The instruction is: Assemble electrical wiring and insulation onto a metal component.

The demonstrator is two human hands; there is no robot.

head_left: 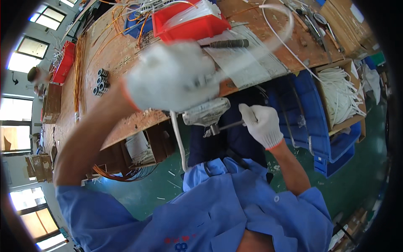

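Observation:
My left hand (pixel 170 77), in a white knit glove, is smeared by motion above the bench edge. Its fingers look closed around a blurred white tube (pixel 260 52) that arcs away to the far right. Just below this hand is what looks like a bench vise (pixel 208 111), its body wrapped in dirty white material. A white length of tubing (pixel 178 140) hangs down beside it on the left. My right hand (pixel 263 125), also gloved, is closed on the end of the vise's metal handle bar (pixel 231 125). The vise jaws are hidden behind my left hand.
Across the wooden bench (pixel 121 122) lie a red bin (pixel 189 23) of white strips, a dark-handled file (pixel 228 43), black rings (pixel 100 82) and orange wires (pixel 79 63). At right, a carton (pixel 342 92) of white tubes stands by a blue crate (pixel 308 113). Another person (pixel 37 75) is far left.

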